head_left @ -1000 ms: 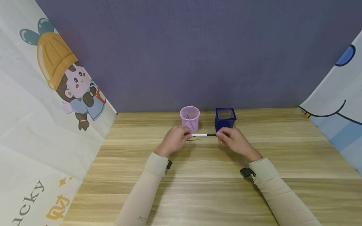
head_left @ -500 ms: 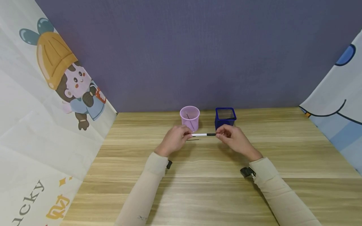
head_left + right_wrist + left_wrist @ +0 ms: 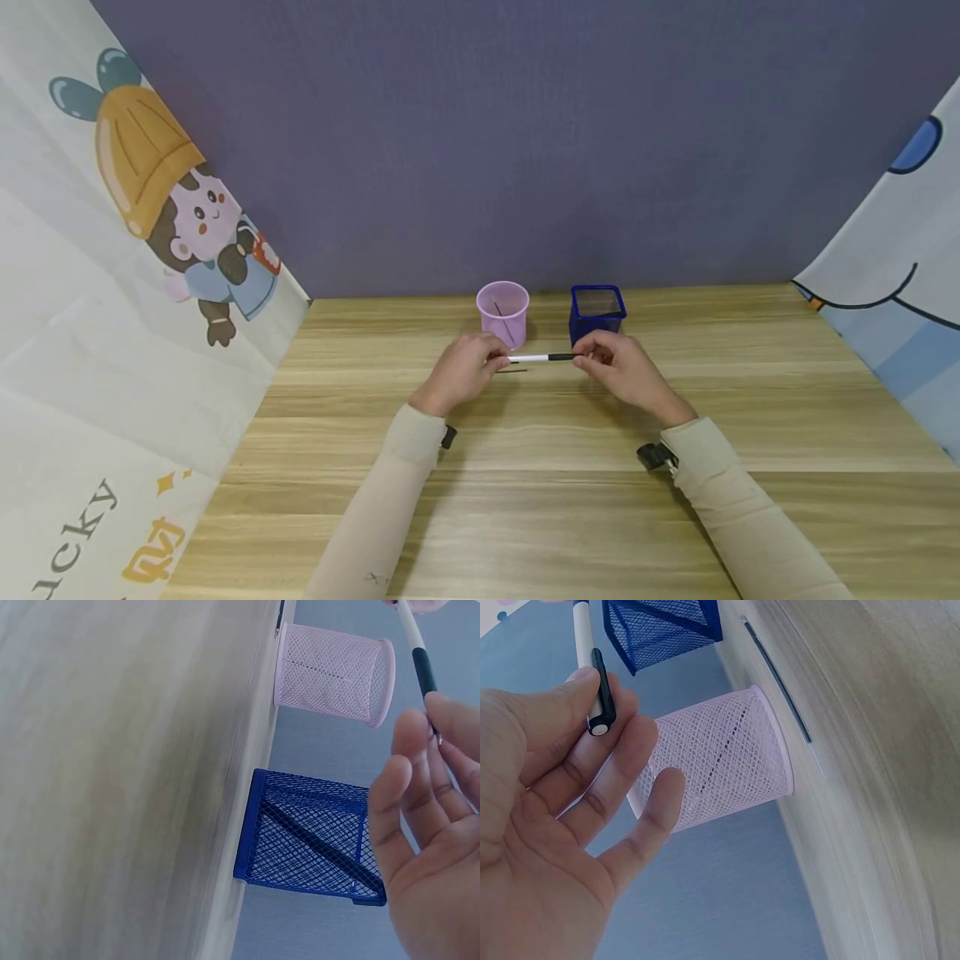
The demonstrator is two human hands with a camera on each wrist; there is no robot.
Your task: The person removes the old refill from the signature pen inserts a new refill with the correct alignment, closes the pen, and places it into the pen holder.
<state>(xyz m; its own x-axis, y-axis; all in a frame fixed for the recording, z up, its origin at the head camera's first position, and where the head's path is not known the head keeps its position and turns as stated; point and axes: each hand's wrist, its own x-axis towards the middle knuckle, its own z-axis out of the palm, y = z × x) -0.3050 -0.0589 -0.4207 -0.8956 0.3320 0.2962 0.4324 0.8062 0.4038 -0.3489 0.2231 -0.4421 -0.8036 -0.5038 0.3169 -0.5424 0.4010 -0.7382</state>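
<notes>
A white pen with a black grip section is held level above the table between both hands. My left hand pinches its rear end by the black clip, other fingers spread. At the pen's tip end, my right hand pinches with thumb and fingertips; the very tip is partly hidden. Behind the left hand stands a pink mesh pen holder with a thin dark stick leaning inside. Behind the right hand is a square blue mesh pen holder holding a long dark object.
A thin pen refill lies on the wooden table, beneath the held pen and in front of the pink holder. A grey-purple panel rises behind the table. Printed white cloths hang at left and right.
The right hand's fingers have shifted slightly at the pen's tip, tucking in a little. The left hand, pen and both holders stay in place.
</notes>
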